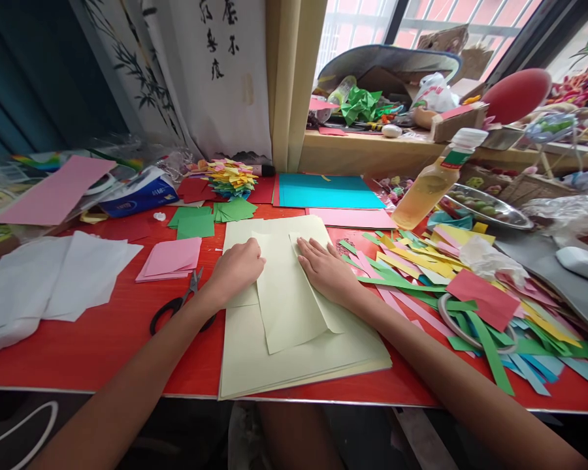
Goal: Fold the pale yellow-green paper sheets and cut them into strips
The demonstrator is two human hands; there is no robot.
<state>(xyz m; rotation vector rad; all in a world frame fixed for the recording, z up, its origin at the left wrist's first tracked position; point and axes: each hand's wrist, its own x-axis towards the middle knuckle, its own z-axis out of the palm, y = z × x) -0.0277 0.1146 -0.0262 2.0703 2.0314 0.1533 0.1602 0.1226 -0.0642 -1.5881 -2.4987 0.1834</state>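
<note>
A pale yellow sheet of paper [287, 300] is partly folded, its near end lifting a little off a stack of the same paper [294, 365] on the table. My left hand [240, 267] is closed at the left edge of the folded sheet, its thumb and fingers pinched on that edge. Flat on the right side of the sheet lies my right hand [326, 264], fingers stretched out. Black-handled scissors [186, 298] rest under my left forearm, partly hidden. Just beyond them sits a small pile of pink paper squares [170, 258].
Green squares [196, 220], a folded-paper piece [231, 177] and blue sheets [328, 190] stand along the back. At right, a tilted-looking bottle [428, 186] rises behind scattered paper strips [421, 267] and a tape ring [445, 310]. White paper [59, 274] covers the left of the red table [102, 356].
</note>
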